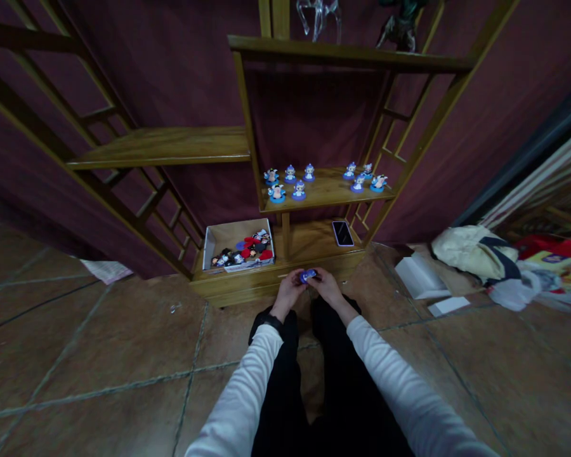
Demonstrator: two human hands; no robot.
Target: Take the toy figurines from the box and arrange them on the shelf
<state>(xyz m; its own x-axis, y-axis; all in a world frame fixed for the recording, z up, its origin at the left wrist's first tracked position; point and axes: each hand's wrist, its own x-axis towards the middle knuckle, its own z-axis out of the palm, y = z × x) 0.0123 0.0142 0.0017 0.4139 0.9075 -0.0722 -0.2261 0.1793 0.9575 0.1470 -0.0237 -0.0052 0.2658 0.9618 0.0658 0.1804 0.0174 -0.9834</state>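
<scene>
Between my two hands is a small purple-blue figurine point(307, 275), held above my knees in front of the low wooden cabinet. My left hand point(290, 292) closes on its left side, and my right hand point(327, 287) grips it from the right. The fingers cover much of it, so its shape is partly hidden. Beyond them, similar small figurines stand on the wooden shelf point(326, 190) in two groups: purple and blue ones at left, such as a purple figurine point(299, 190), and more at right, including a blue-based figurine point(379, 183).
An open cardboard box point(209, 251) with several red, black and blue figurines sits on the cabinet top at left. A phone point(343, 233) lies at right. White boxes point(422, 277), a cloth bag point(476, 251) and plastic bags occupy the floor at right. A glass horse point(318, 16) stands above.
</scene>
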